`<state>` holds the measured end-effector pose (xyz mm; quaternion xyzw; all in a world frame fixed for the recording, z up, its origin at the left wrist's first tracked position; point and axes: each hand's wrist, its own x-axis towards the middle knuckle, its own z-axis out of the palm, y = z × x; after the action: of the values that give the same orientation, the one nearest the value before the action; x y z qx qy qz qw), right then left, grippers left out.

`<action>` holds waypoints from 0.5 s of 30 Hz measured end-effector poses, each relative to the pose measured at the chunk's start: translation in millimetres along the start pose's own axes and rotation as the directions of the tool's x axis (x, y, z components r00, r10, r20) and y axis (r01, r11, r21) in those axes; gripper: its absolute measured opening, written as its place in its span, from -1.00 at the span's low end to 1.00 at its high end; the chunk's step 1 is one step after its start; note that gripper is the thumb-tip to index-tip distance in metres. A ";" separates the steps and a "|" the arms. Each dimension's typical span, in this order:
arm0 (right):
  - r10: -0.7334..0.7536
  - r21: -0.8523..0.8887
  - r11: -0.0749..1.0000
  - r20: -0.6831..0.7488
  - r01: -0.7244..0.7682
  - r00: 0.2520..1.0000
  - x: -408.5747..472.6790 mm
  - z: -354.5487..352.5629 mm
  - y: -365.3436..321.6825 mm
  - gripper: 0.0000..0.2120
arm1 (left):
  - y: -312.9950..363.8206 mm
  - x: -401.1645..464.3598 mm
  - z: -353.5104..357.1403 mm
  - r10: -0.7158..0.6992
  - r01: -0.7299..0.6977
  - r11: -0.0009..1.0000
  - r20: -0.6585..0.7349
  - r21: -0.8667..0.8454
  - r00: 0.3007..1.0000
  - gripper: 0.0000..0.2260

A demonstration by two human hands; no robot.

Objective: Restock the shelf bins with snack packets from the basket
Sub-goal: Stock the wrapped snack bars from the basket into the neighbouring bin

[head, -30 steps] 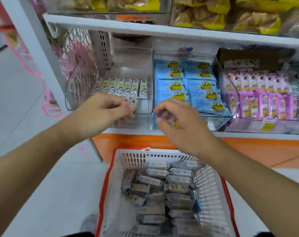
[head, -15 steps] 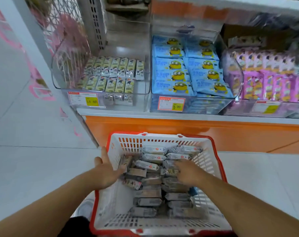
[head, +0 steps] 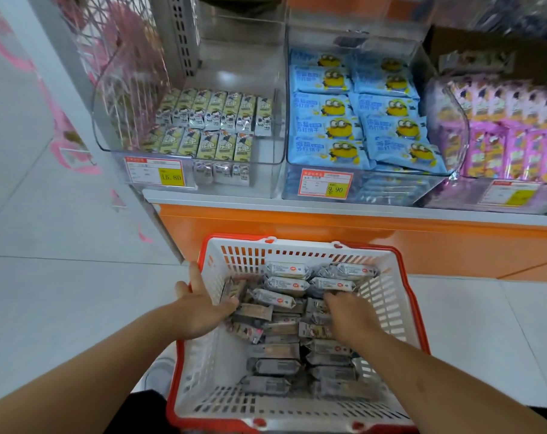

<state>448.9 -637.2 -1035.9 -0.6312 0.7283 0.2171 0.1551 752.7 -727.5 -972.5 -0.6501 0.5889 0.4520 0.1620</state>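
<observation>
Snack packets (head: 284,300) lie heaped under both your hands in the basket (head: 388,296): your left hand (head: 203,308) reaches over the near-left rim, fingers spread and touching the pile's edge; your right hand (head: 350,314) curls down into the heap, though whether it has pinched one you cannot tell. Glossy, crinkled foil pillows like these likely slip, so a loose grab could drop some on the floor. Beyond your hands, the clear, hard-walled left bin (head: 265,170) has bare space beside its rows.
</observation>
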 end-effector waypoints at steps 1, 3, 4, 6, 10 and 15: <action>-0.005 0.022 1.000 -0.004 0.005 1.000 -1.4 1.1 0.2 -0.68 | -0.4 -1.0 -0.6 0.002 -0.002 1.000 0.002 -0.002 1.000 0.09; -0.016 0.057 0.998 -0.013 0.016 1.000 -3.1 0.0 2.5 -0.68 | -0.9 -1.6 -1.4 0.008 -0.008 1.000 0.003 0.001 1.000 0.09; -0.022 0.068 0.997 -0.007 0.023 1.000 -3.9 -1.2 4.1 -0.69 | -0.5 -2.5 -1.5 0.012 -0.012 1.000 0.002 0.004 1.000 0.09; -0.032 0.106 0.994 0.008 0.031 0.999 -6.7 -1.5 7.2 -0.72 | -0.4 -5.2 -0.9 0.020 -0.020 1.000 -0.006 0.008 1.000 0.07; -0.085 0.295 0.952 0.017 0.076 0.996 -11.6 -17.4 6.8 -0.76 | -0.4 -11.2 -7.2 0.045 -0.043 0.997 -0.023 0.057 0.999 0.01; -0.302 0.458 0.847 -0.006 0.271 0.953 -28.5 -109.1 -9.2 -0.62 | 24.2 -49.9 -33.3 0.134 -0.060 0.917 -0.162 0.393 0.978 -0.21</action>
<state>467.7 -669.9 -929.1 -0.6715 0.6509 0.0364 0.3524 749.0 -727.5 -907.9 -0.6145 0.7105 0.2721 0.2086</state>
